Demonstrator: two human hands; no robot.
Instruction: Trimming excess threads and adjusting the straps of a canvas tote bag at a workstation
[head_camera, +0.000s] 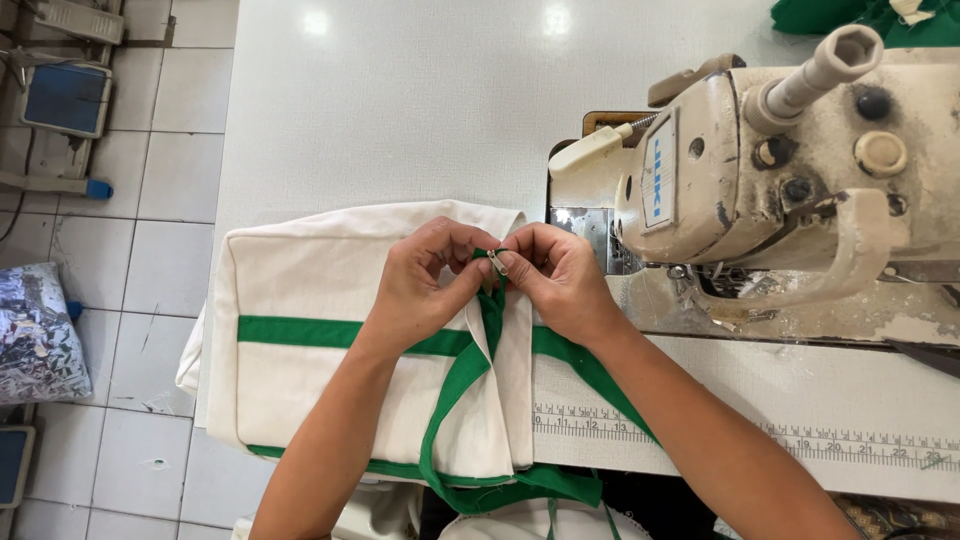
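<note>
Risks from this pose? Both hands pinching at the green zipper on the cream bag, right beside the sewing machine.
1. The small metal slider is pinched only by fingertips of the left hand and right hand; it may slip off the green zipper tape.
2. The right hand sits close to the sewing machine; it might bump the head.
3. The cream bag overhangs the table edge and may slide.

**Bag on the table, machine to its right**

I saw the bag (330, 350) lying on the table (420, 110), left of the sewing machine (780, 170). My left hand (425, 285) and right hand (560, 280) met over its strap (470, 370), a ruler strip (740, 440) running right of them.
</note>
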